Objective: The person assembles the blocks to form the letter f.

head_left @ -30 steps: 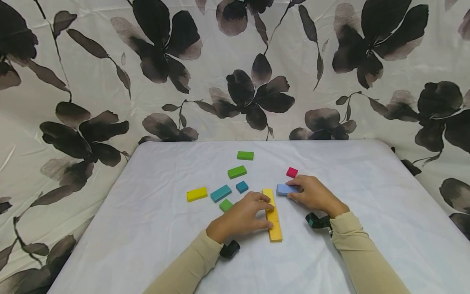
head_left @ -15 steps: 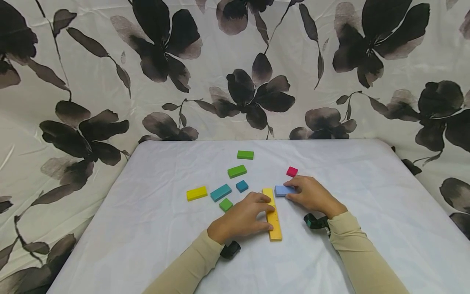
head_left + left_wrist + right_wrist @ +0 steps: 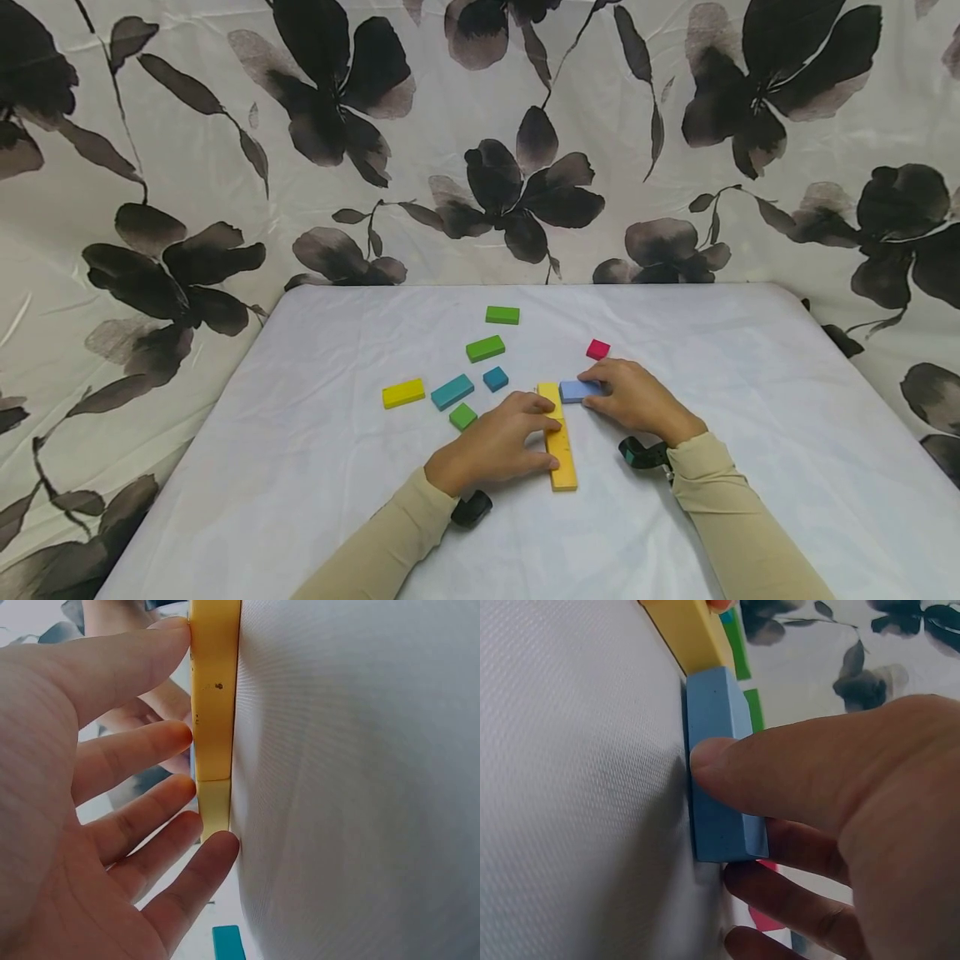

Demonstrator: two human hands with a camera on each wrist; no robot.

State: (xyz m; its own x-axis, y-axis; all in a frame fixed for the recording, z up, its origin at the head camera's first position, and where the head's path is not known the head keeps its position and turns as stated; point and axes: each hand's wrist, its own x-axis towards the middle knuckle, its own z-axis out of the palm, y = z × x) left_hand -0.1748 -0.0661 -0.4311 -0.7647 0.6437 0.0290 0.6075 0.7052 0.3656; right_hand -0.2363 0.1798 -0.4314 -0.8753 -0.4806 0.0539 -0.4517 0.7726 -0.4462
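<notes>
Near the table's middle, a long orange-yellow block [image 3: 564, 477] and a shorter pale yellow block [image 3: 548, 390] lie end to end in one strip. My left hand [image 3: 487, 446] has its fingers spread, with the fingertips resting along the strip's left side; the left wrist view shows them against the long block [image 3: 214, 697] and the pale one [image 3: 215, 802]. A light blue block [image 3: 573, 392] lies flat, pinched by my right hand [image 3: 643, 402] between thumb and fingers. In the right wrist view, the blue block's [image 3: 714, 814] far end meets the yellow block [image 3: 694, 634].
Behind my right hand lies a red block [image 3: 597, 349]. Left of the strip are a small green block [image 3: 462, 416], a teal block [image 3: 452, 392], a small blue block [image 3: 496, 379] and a yellow block [image 3: 403, 393]. Two green blocks [image 3: 485, 348] [image 3: 502, 315] lie farther back on the white-covered table [image 3: 330, 467].
My right hand has slid the light blue block left, from a little apart to right up against the yellow strip's far end. My left hand has stayed nearly still on the strip.
</notes>
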